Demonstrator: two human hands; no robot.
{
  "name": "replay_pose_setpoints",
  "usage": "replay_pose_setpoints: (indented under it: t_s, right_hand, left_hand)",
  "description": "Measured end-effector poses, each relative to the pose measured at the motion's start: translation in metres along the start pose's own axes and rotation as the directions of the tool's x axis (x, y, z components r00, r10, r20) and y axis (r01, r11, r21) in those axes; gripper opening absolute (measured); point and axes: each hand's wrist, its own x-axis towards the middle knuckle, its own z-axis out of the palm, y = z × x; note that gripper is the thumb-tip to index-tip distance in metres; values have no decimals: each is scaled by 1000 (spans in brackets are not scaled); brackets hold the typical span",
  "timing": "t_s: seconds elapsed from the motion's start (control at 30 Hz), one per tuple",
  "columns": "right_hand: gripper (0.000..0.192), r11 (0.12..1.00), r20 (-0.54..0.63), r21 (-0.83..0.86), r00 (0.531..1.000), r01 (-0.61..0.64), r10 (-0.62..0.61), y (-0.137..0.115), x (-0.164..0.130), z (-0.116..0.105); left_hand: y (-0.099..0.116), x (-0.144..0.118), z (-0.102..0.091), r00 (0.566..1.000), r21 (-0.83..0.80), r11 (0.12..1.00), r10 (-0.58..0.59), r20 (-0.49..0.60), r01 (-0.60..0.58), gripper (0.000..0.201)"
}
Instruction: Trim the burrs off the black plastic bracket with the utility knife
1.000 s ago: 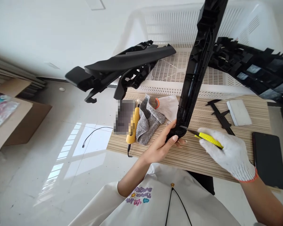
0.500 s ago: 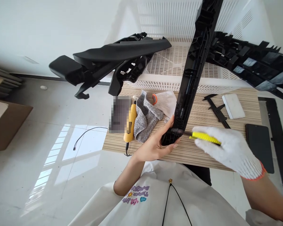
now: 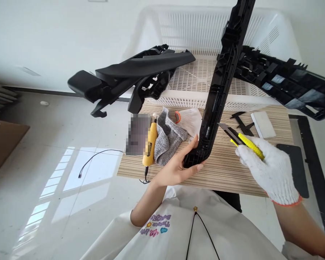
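Observation:
My bare left hand (image 3: 176, 168) grips the lower end of a long black plastic trim part (image 3: 219, 86), thumb on one side and fingers round the bottom. The part slants upward away from me, with its ribbed side showing, past the top edge of the view. In my right hand (image 3: 271, 168), which wears a white knitted glove with an orange cuff, is a yellow and black utility knife (image 3: 246, 142). Its blade is out and points up and left, near the right edge of the part; whether it touches is hard to tell.
A white plastic basket (image 3: 184, 95) stands behind the table, with black trim parts (image 3: 141, 70) across its left and another black ribbed part (image 3: 289, 79) at right. On the wooden table (image 3: 227, 173) lie a yellow rotary tool (image 3: 151, 144), grey cloth (image 3: 168, 141), calipers (image 3: 243, 126), white block (image 3: 263, 124) and phone (image 3: 295, 168).
My right hand has moved right and turned, so the knife blade now points up and left beside the part instead of at its lower end. My left hand keeps its grip.

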Motion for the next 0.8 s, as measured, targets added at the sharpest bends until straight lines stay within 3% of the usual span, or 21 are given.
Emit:
replay_pose_setpoints:
  t_s: [0.1, 0.23, 0.37, 0.47, 0.57, 0.7, 0.8]
  right_hand:
    - [37, 974, -67, -225, 997, -41, 27, -3, 2, 7]
    - [42, 917, -126, -392, 984, 68, -127, -7, 3, 18]
    - [43, 830, -27, -538, 981, 148, -193, -9, 7, 31]
    - [41, 802, 65, -556, 973, 218, -220, -8, 14, 39]
    - [35, 844, 87, -466, 963, 265, -254, -4, 19, 40]
    - [38, 984, -54, -45, 983, 172, -175, -3, 18, 37]
    - [41, 960, -55, 269, 996, 80, -68, -19, 16, 46]
  left_hand:
    - [-1, 4, -1, 999, 103, 995, -5, -50, 10, 81]
    - [-4, 6, -2, 992, 211, 977, -18, -122, 44, 75]
    - [-6, 7, 0, 991, 221, 975, -1, -130, 30, 71]
    - [-4, 6, 4, 995, 203, 979, 16, -100, 4, 69]
    - [-1, 4, 9, 998, 152, 988, 29, -63, -19, 68]
    - [-4, 2, 16, 999, 120, 992, 49, -8, -48, 70]
    - [-8, 2, 23, 986, 156, 981, 89, 143, -111, 74]
